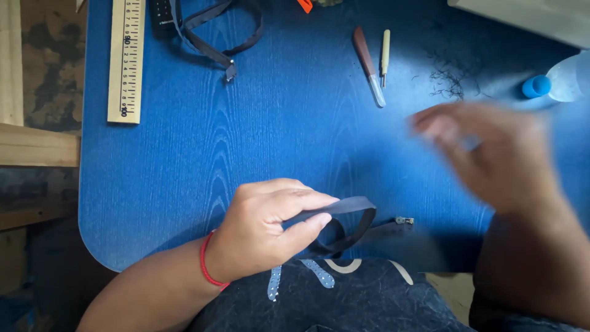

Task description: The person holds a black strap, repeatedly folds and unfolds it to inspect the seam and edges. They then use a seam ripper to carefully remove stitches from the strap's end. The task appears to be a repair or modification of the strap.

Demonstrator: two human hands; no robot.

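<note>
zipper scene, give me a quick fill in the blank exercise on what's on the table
1. The left hand pinches a black zipper bent into a ____.
2. The table is coloured ____.
3. The ruler lies near the table's ____ edge.
4. The bottle has a ____ cap.

Missing words: loop; blue; left; blue

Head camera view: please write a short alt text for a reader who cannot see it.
The left hand pinches a looped black strap over a blue table, while the blurred right hand hovers open. Behind lie a wooden ruler, a knife and a plastic bottle.
</note>
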